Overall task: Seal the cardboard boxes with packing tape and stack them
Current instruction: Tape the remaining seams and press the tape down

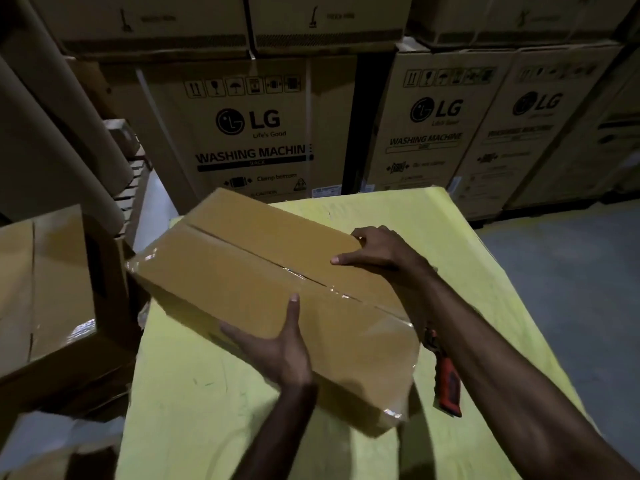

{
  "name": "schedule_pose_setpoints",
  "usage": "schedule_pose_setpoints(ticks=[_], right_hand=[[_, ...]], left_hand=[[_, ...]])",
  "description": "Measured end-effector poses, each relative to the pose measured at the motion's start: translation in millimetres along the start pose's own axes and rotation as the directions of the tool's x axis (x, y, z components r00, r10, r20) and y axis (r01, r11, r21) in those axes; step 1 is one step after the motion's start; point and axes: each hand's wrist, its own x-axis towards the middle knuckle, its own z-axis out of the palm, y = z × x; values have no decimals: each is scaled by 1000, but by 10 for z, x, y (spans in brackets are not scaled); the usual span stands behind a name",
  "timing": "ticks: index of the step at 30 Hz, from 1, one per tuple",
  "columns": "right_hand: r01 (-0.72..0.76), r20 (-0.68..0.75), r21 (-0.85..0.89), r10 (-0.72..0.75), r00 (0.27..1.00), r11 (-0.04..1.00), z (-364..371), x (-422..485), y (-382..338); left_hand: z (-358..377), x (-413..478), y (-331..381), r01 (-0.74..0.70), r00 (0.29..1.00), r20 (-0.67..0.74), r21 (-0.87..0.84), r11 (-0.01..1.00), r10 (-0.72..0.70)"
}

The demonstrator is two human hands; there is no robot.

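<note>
A brown cardboard box (249,271) sits at an angle over the yellow-covered table (214,403), its flaps closed and clear tape glinting along the centre seam and corners. My left hand (280,348) grips the box's near long side, thumb on top and fingers underneath. My right hand (374,252) holds the far right edge, thumb on the top face and fingers curled over the side. A red-handled tape dispenser (448,382) lies on the table, partly hidden under my right forearm.
Another taped brown box (52,289) stands to the left of the table. Large printed washing machine cartons (249,133) are stacked along the back. Cardboard tubes (52,126) lean at the upper left. Grey floor (561,271) lies to the right.
</note>
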Motion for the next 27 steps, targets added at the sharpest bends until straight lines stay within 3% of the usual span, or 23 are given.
schedule_pose_setpoints(ticks=[6, 11, 13, 16, 20, 24, 27], right_hand=[[-50, -259, 396, 164, 952, 917, 390, -721, 226], [-215, -261, 458, 362, 895, 862, 763, -1243, 81], [-238, -201, 503, 380, 903, 831, 913, -1281, 3], [-241, -146, 614, 408, 901, 752, 1058, -1219, -103], [-219, -57, 765, 402, 914, 606, 1084, -1179, -68], [-207, 59, 844, 299, 953, 495, 1078, -1150, 34], [-158, 53, 872, 232, 971, 463, 1028, -1178, 25]], left_hand=[[-315, 624, 203, -178, 960, 249, 204, 963, 125], [-405, 889, 492, -376, 865, 489, 483, 790, 112], [-339, 903, 607, -387, 875, 480, 622, 681, 59], [-266, 889, 649, -409, 892, 442, 695, 591, 97], [-253, 880, 608, -415, 897, 425, 722, 554, 119], [-272, 839, 557, -428, 896, 418, 718, 550, 152], [-260, 808, 526, -386, 916, 371, 712, 586, 152]])
